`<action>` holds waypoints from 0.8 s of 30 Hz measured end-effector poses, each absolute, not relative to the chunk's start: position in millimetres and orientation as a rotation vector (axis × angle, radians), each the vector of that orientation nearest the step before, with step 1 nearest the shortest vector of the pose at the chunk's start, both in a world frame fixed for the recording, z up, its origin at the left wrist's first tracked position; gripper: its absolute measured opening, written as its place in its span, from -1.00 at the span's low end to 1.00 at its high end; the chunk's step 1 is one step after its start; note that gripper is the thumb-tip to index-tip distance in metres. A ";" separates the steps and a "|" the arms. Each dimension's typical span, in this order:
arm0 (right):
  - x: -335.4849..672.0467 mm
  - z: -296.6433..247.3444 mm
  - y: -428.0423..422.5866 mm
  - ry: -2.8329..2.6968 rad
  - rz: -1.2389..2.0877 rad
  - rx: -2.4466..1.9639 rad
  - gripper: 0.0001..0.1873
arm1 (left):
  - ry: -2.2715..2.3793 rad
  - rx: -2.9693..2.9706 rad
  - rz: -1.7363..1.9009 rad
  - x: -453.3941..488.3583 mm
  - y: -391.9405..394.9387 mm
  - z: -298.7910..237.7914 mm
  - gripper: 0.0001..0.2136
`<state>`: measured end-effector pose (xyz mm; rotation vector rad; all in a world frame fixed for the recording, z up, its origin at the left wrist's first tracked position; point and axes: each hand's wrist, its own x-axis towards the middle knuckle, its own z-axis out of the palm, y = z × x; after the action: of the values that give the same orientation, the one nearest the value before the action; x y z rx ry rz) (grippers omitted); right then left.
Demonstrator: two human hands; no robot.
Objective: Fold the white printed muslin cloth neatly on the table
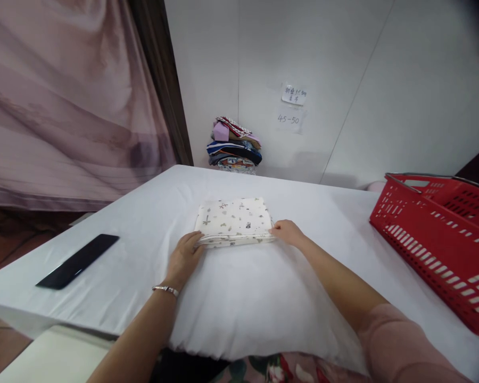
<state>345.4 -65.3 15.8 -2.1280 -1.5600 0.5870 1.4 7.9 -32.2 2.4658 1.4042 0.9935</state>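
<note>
A folded cream cloth with small printed figures (234,219) lies on the white table (151,213), just beyond a plump white pillow (247,298). My left hand (184,257), with a silver bracelet on its wrist, rests at the cloth's near left corner, fingers curled against its folded edge. My right hand (287,232) touches the cloth's near right corner, fingers tucked at the edge. Both hands press on the cloth from either side; whether they grip it is hard to tell.
A red plastic basket (439,239) stands at the right. A black flat device (77,261) lies at the left near the table edge. A pile of folded clothes (234,144) sits against the white wall beneath two paper notes (293,96). A pink curtain (64,96) hangs left.
</note>
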 end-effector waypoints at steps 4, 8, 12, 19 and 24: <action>339.3 15.0 -54.9 -1.471 0.683 -2.172 -0.76 | 1.404 2.457 1.016 1.6 7.8 -32.8 -0.68; 339.8 20.0 -55.8 -1.327 0.781 -2.105 -0.85 | 1.398 2.463 1.019 1.6 8.0 -33.1 -0.68; 348.3 28.9 -64.2 -1.185 0.921 -2.023 -0.83 | 1.372 2.480 1.018 1.7 8.9 -33.8 -0.68; 355.1 15.2 -64.1 -1.072 1.101 -2.031 -0.72 | 1.347 2.494 1.046 2.0 9.9 -35.3 -0.69; 355.1 7.6 -60.9 -1.072 1.105 -2.066 -0.75 | 1.340 2.484 1.047 2.4 9.3 -34.5 -0.69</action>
<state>355.1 -60.9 7.6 -2.0663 -1.0723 1.1048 2.4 9.3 -34.5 2.4836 1.3400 1.0470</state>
